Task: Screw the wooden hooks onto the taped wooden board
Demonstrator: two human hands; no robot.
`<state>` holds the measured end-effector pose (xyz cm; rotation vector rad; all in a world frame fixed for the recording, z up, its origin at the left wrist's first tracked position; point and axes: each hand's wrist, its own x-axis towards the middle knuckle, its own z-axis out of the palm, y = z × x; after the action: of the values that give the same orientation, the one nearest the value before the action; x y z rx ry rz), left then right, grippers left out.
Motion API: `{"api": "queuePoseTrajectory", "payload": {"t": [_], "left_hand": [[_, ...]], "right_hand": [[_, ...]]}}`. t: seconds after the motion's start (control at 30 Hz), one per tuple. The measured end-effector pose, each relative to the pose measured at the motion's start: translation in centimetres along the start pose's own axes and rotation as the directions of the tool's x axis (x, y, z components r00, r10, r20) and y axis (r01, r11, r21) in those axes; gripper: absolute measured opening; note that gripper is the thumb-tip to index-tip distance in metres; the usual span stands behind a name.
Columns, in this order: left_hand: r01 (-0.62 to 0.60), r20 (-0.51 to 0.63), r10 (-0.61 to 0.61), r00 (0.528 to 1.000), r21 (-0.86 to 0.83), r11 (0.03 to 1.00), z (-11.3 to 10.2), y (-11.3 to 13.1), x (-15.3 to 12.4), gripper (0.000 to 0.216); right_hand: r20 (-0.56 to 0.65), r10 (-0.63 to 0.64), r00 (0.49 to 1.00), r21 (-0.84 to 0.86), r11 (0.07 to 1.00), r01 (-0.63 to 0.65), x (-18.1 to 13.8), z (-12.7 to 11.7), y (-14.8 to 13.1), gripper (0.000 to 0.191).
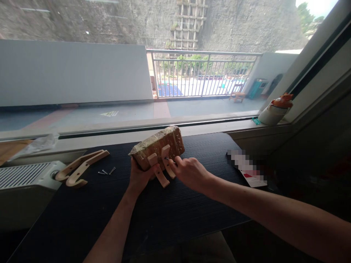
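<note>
A brown cardboard box (174,142), wrapped in clear tape, is tilted up on the dark tabletop. Two pale, curved wooden hooks lie against its front: a left hook (159,174) and a right hook (165,151), both with dark holes. My left hand (139,178) grips the box's lower left corner, its thumb pressed on the left hook. With fingers pinched, my right hand (189,170) holds a thin metal screw (168,159) at the upper hole of the right hook. Most of the screw is hidden by the fingers.
On the table's left lie two larger wooden hooks (87,162) and several loose screws (112,170). A blurred card (253,179) lies at the right. Behind the table stand a window sill (197,129) and an orange-topped bottle (275,109). A white radiator (24,179) borders the left.
</note>
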<state>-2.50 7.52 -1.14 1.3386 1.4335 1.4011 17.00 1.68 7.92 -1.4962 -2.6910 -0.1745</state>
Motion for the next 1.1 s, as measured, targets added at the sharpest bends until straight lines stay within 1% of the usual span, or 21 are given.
{"api": "queuePoseTrajectory", "payload": {"t": [0.1, 0.27, 0.43, 0.53, 0.6, 0.8, 0.93, 1.1], "left_hand": [[0.007, 0.009, -0.007, 1.000, 0.007, 1.000, -0.1, 0.3, 0.0, 0.070], [0.031, 0.000, -0.031, 1.000, 0.026, 0.999, -0.1, 0.8, -0.1, 0.069], [0.029, 0.023, -0.029, 0.999, 0.020, 0.999, -0.1, 0.6, 0.0, 0.070], [0.027, 0.017, -0.028, 0.999, 0.022, 0.999, -0.1, 0.4, 0.1, 0.068], [0.025, 0.007, -0.025, 1.000, 0.031, 0.999, -0.1, 0.2, 0.1, 0.068], [0.013, 0.004, -0.013, 1.000, 0.056, 0.998, -0.2, 0.1, 0.2, 0.067], [0.008, 0.015, -0.009, 1.000, 0.056, 0.998, -0.2, 0.1, 0.1, 0.068], [0.019, 0.005, -0.019, 1.000, 0.071, 0.997, -0.3, 0.0, 0.0, 0.070]], "right_hand": [[0.011, 0.016, 1.000, -0.017, 1.000, -0.016, -0.2, 0.4, 0.3, 0.033], [0.014, 0.100, 0.995, 0.005, 0.995, -0.100, -0.2, 0.7, 1.2, 0.023], [-0.028, 0.193, 0.981, 0.046, 0.980, -0.192, -0.9, 0.4, 1.5, 0.025], [-0.064, 0.183, 0.981, 0.120, 0.977, -0.174, -1.6, 0.0, 1.3, 0.027], [-0.083, 0.160, 0.984, 0.151, 0.978, -0.147, -2.0, -0.3, 1.2, 0.023], [-0.104, 0.158, 0.982, 0.113, 0.983, -0.147, -2.2, -0.8, 1.1, 0.024], [-0.122, 0.131, 0.984, 0.093, 0.988, -0.120, -2.0, -0.7, 0.9, 0.021], [-0.110, 0.118, 0.987, 0.078, 0.991, -0.110, -1.7, -0.5, 0.7, 0.021]]}}
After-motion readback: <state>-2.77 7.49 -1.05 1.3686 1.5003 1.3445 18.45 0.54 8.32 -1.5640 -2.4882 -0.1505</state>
